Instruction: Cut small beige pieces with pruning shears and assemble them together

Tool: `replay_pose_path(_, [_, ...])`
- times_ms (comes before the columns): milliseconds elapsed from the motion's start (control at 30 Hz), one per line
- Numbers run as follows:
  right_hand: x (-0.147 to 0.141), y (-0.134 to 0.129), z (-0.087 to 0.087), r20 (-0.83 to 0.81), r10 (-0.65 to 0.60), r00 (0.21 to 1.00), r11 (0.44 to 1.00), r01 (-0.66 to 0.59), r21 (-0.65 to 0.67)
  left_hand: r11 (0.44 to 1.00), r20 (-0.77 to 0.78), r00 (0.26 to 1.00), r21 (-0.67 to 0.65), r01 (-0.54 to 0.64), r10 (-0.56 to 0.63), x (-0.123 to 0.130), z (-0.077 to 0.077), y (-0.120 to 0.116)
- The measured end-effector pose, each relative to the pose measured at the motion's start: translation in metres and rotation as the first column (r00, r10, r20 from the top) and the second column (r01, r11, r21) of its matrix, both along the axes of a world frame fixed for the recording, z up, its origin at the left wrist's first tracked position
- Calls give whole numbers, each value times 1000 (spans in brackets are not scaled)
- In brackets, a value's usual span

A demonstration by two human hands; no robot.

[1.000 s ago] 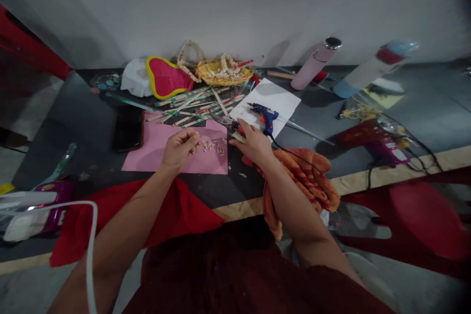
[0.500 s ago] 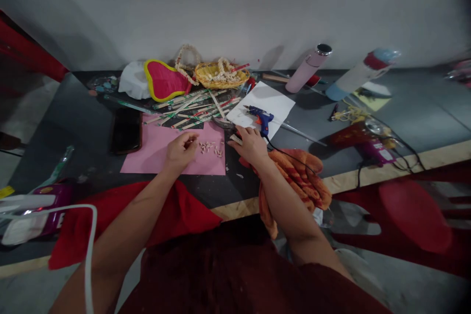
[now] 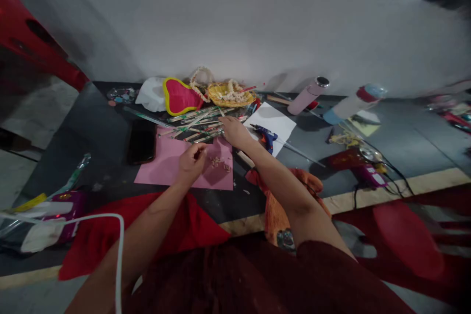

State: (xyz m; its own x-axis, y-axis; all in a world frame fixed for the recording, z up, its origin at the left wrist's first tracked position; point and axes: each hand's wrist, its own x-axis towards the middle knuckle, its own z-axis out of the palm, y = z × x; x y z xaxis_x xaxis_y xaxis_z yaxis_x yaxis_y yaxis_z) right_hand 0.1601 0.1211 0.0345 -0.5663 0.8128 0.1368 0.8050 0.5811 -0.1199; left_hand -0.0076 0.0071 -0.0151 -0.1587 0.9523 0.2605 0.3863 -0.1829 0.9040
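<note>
My left hand (image 3: 192, 161) is closed in a pinch over the pink sheet (image 3: 147, 171); what its fingers hold is too small to name. Small pale pieces (image 3: 217, 162) lie in a loose pile just right of it. Farther back, my right hand (image 3: 233, 131) reaches to the right end of the wrapped sticks (image 3: 191, 125), its fingers bent down and their tips partly hidden. Whether it grips a stick cannot be made out. The blue glue gun (image 3: 267, 137) rests on white paper (image 3: 283, 120), beside my right forearm.
A phone (image 3: 142, 141) lies left of the pink sheet. Behind are a red and yellow cushion (image 3: 181, 97) and a wicker basket (image 3: 224, 100). A pink bottle (image 3: 307, 96) stands at the back right. An orange cloth (image 3: 275, 211) and a red cloth (image 3: 191, 225) lie in front.
My right hand has moved away from the short strip beside the orange cloth, back and left to the sticks. My left hand stays by the small pieces. The camera view has shifted.
</note>
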Motion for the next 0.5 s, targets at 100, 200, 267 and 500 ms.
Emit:
replay_pose_path(100, [-25, 39, -3, 48, -78, 996, 997, 79, -19, 1000, 2, 1000, 20, -8, 8, -1, 1, 0])
replay_pose_path(200, [-37, 66, -8, 72, -174, 982, 984, 175, -12, 999, 6, 1000, 38, -8, 8, -3, -1, 1])
replay_pose_path(267, [-39, 78, -11, 101, -231, 968, 972, 234, -20, 999, 14, 1000, 38, 11, -12, -3, -2, 1])
replay_pose_path(500, [-42, 94, -22, 150, -290, 945, 951, 302, -61, 997, 75, 995, 49, 62, -65, -1, -5, 1])
